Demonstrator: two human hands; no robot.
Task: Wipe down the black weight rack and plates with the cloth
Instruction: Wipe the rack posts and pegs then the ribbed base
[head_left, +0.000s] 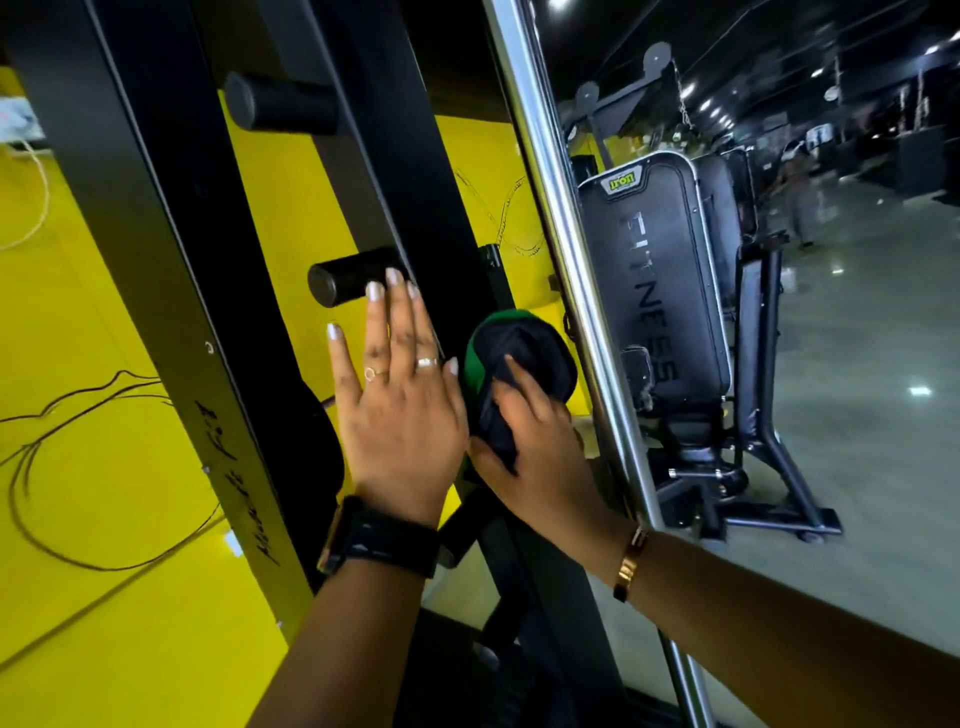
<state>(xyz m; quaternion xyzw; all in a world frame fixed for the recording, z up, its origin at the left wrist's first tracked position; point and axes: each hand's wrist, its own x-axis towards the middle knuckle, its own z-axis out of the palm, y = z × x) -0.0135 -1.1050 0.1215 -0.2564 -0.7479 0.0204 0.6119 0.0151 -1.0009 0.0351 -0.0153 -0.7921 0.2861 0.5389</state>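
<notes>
Left hand (400, 415) lies flat, fingers spread, on the rack (156, 234), fingertips (375, 291) touching a peg (348, 283). Just right of it, the right hand (530, 447) grips the bunched cloth (519, 353); wiping leftward could bump those fingers.

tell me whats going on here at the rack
A person is wiping down a black weight rack that stands against a yellow wall. The right hand grips a bunched black and green cloth and holds it against one of the rack's uprights. The left hand lies flat beside it, fingers straight, with the fingertips at a short black peg. A chrome pole runs along the right.
</notes>
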